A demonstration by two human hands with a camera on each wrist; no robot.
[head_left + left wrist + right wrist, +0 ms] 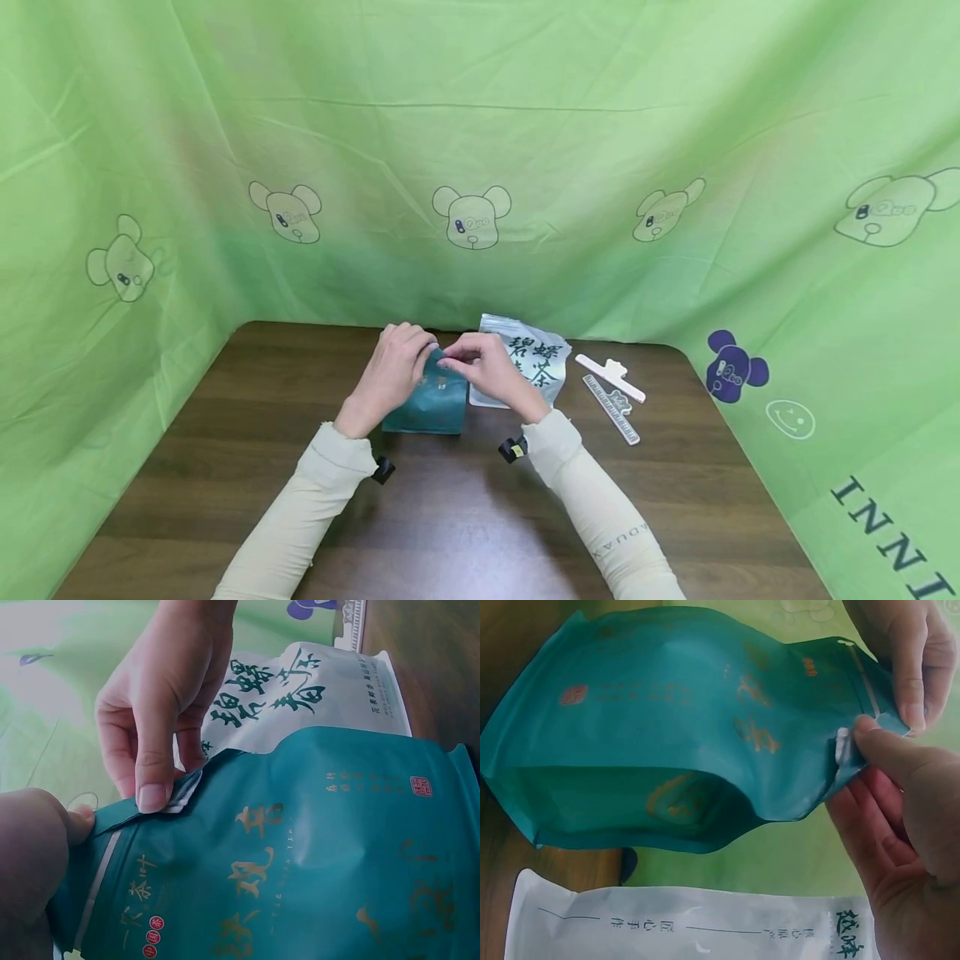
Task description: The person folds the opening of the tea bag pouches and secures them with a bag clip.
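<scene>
A teal tea bag [435, 408] with gold lettering stands on the table between both hands. My left hand [393, 367] grips one end of its top edge. With thumb and fingers, my right hand [487, 367] pinches the other end of that edge, where the teal film is creased and a whitish bit [843, 746] shows. A pale line [101, 877] runs across the bag just below the top. Behind the right hand lies a white tea bag [551, 367] with dark green characters, partly covered by that hand in the head view.
Two long bag clips lie at the right of the wooden table [450, 533]: a white clip [611, 377] and a clip with a ruler-like pattern [611, 410]. A green cloth [472, 108] with printed bear heads hangs around the table's back and sides.
</scene>
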